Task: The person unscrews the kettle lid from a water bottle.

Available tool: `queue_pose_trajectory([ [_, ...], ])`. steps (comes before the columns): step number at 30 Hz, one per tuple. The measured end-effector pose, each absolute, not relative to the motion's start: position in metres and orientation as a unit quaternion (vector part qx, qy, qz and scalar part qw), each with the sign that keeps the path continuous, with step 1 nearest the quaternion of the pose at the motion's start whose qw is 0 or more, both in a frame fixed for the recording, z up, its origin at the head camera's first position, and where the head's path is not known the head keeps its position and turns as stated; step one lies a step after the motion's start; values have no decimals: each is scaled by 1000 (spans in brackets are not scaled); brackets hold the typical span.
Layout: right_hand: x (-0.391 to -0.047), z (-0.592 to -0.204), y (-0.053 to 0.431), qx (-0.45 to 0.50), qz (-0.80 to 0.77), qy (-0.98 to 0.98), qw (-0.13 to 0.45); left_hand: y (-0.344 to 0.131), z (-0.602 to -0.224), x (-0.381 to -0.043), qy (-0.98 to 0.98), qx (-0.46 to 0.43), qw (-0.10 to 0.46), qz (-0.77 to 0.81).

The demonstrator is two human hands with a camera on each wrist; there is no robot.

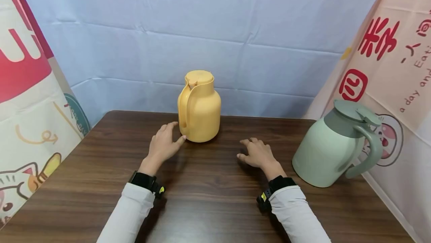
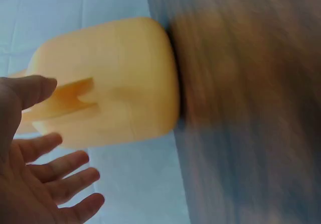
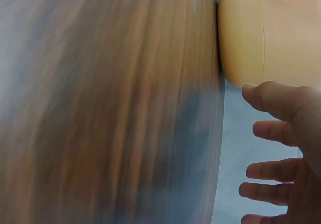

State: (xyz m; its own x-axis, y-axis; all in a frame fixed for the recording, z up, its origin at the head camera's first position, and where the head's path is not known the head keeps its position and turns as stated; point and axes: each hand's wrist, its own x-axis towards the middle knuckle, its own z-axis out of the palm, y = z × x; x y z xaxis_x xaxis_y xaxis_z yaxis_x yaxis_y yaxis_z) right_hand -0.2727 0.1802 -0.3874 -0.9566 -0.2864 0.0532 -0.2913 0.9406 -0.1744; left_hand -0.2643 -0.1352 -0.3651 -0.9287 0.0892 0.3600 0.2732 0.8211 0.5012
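A yellow thermos jug [image 1: 203, 112] stands upright near the back edge of the table, its handle [image 1: 183, 108] toward the front left. My left hand [image 1: 163, 142] is stretched out just left of and in front of it, fingers spread and thumb toward the handle. In the left wrist view the thumb overlaps the jug's handle [image 2: 70, 101], and the palm holds nothing. To the right of the yellow jug, my right hand [image 1: 258, 154] hovers over the table with fingers extended and nothing in its grasp. A gap separates it from the jug in the head view.
A light green thermos jug [image 1: 326, 149] with a grey-green lid and handle stands at the table's right side, beyond my right wrist. The dark wood table [image 1: 208, 198] ends at a pale blue cloth backdrop [image 1: 202, 30]. Printed cloths [image 1: 30, 131] hang at both sides.
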Motion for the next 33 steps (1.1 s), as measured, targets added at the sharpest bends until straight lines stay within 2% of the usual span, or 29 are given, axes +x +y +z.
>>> queue_pose_trajectory([
  [19, -299, -389, 138, 164, 122, -979, 5, -93, -358, -295, -849, -61, 286, -440],
  [22, -303, -391, 131, 164, 123, -979, -4, -92, -359, -299, -840, -77, 283, -457],
  [28, -307, -392, 125, 164, 129, -978, -12, -92, -359, -302, -835, -117, 242, -480],
  [33, -308, -392, 124, 163, 132, -978, -13, -92, -359, -304, -843, -127, 236, -467],
])
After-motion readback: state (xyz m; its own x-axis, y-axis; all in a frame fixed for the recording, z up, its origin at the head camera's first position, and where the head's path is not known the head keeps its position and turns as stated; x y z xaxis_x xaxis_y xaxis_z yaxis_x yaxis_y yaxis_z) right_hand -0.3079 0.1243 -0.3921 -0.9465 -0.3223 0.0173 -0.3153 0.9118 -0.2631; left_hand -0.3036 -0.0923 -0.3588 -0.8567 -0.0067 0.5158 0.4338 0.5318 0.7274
